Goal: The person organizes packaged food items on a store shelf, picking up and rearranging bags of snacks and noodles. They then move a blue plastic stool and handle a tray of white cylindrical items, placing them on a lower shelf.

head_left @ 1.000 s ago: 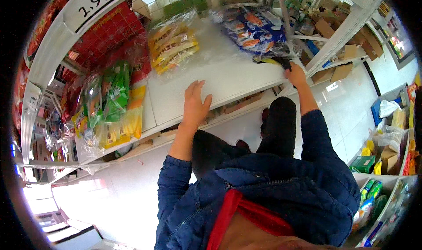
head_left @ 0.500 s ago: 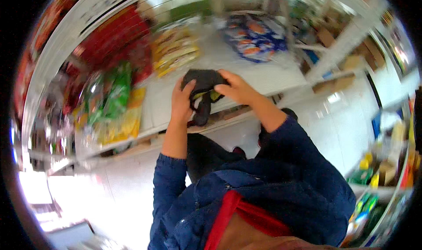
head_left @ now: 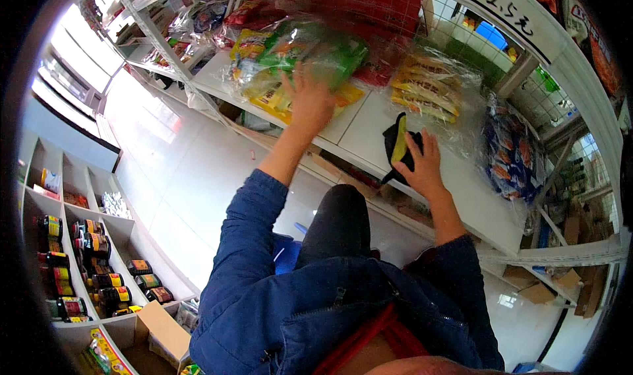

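My left hand reaches over clear plastic-wrapped packs at the shelf's front, its fingers spread and slightly blurred. Below and beyond it lie a green pack and a yellow pack; whether the fingertips touch them I cannot tell. My right hand rests with parted fingers against a black cloth item with a yellow-green lining. That item lies at the front edge of the white shelf, and its exact kind is unclear. Behind it are yellow-brown packs in clear wrap.
Blue packs sit at the shelf's right, near a white post and wire mesh. Red packs lie farther back. At lower left, a divided rack holds dark jars, with an open cardboard box beside it.
The view has swung left. Both hands were on the black cloth item; my left hand has let go and moved left to the green and yellow packs. The item now lies on the shelf edge.
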### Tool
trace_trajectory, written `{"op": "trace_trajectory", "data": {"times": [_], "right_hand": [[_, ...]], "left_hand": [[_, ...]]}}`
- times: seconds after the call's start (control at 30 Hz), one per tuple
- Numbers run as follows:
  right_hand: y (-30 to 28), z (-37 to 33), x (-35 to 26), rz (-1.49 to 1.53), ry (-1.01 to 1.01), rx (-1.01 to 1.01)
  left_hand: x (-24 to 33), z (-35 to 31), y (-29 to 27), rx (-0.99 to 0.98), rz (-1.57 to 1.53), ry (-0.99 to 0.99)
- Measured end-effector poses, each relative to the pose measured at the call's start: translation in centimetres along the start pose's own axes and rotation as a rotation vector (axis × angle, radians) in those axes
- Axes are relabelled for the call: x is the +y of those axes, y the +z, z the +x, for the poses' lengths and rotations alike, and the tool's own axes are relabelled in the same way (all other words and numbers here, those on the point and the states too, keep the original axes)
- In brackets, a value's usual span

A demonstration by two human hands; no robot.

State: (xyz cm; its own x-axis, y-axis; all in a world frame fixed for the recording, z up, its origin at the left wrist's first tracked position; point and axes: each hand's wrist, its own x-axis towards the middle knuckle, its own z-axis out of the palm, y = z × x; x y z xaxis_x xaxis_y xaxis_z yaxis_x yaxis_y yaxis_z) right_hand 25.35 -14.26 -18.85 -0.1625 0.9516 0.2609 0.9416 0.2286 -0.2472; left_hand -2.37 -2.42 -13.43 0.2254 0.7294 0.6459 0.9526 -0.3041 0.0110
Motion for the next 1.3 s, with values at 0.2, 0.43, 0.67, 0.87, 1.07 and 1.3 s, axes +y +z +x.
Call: {"op": "trace_trajectory", "data": {"times": [0.2, 0.43, 0.67, 0.87, 1.07, 1.3], "right_hand": [[0.4, 0.9, 0.3, 0.054, 0.069, -0.302], [-3.6, -4.1, 6.0, -0.006, 0.577, -0.211], [-4.2, -6.1, 6.3, -0.029, 0.681, -0.224], [-2.2, -3.5, 6.0, -0.209, 0.702, -0.189], [0.2, 1.5, 3.1, 0.776, 0.578, 0.242], [-2.5, 5.7, -1.4, 1.957, 0.832, -0.122]], "left_hand": [[-8.6, 2.5, -0.5, -0.473, 0.241, -0.124], [-12.8, 2.4, 7.1, -0.292, -0.011, -0.1], [-10.3, 5.3, 3.9, -0.211, -0.573, -0.2], [-2.8, 7.8, 0.1, 0.094, -0.959, -0.185], [4.8, 4.8, -0.3, -0.057, -1.026, 0.021], [9.2, -7.8, -1.5, -0.431, -0.842, 0.376]]}}
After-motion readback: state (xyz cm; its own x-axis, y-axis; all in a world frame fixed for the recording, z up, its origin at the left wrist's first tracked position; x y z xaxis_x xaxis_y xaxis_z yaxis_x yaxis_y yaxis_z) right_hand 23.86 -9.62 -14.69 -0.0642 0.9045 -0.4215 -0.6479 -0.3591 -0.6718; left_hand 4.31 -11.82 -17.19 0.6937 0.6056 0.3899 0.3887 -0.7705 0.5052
